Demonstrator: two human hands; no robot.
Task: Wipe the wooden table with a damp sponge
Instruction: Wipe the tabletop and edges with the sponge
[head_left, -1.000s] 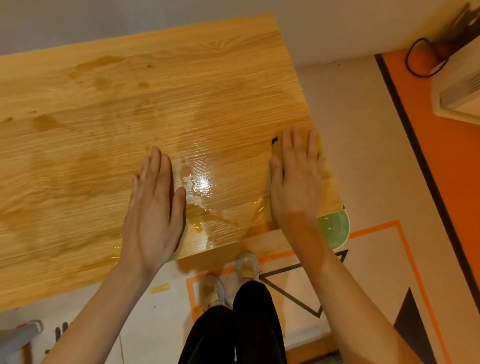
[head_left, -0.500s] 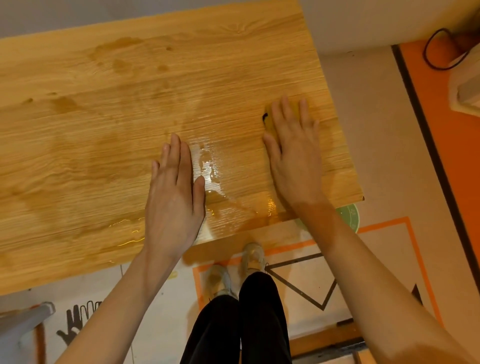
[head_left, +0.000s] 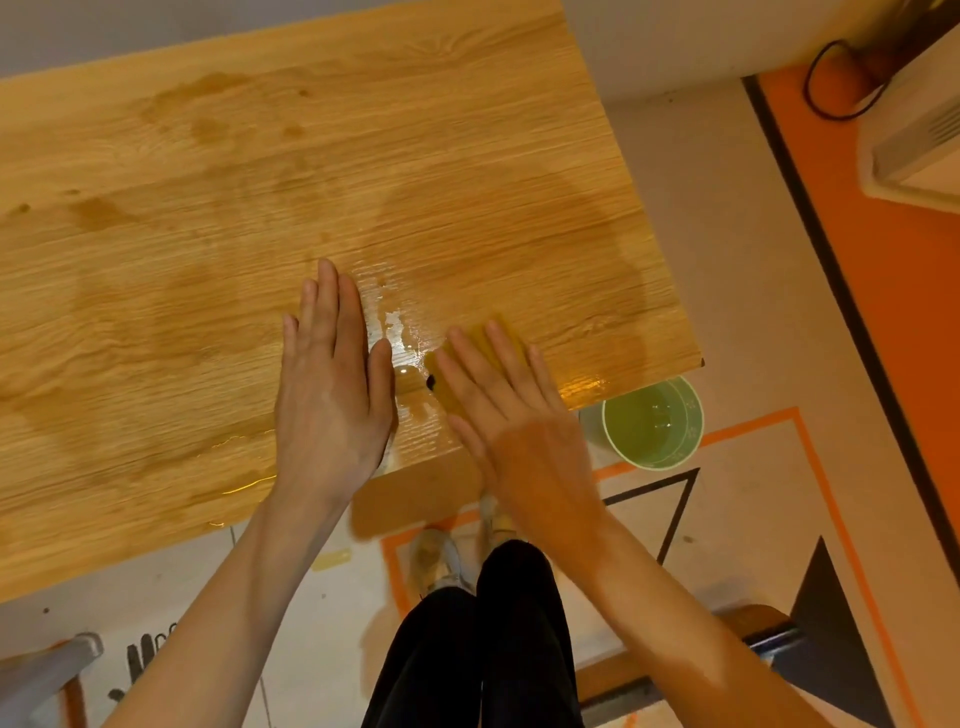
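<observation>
The wooden table has a light, yellow-brown top with a pronounced horizontal grain. Much of its surface carries darker damp patches, including irregular blotches toward the far left and a broad darkened arc on the right half. Near the front edge, between the two hands, standing water glints in small pools and streaks. The sponge lies on this wet zone near the front right part of the table; it is yellow, close in tone to the wood, with a small dark mark at its near left corner. Most of it is covered, and its outline is blurred. The right hand lies flat on top of the sponge, fingers extended and slightly spread, pressing down rather than curled around it. The left hand rests palm down on the tabletop just to the left, fingers straight and together, thumb alongside the puddle, holding nothing. A green bowl containing liquid stands on the floor beside the table's front right corner. The person's dark trousers and light shoes show below.
</observation>
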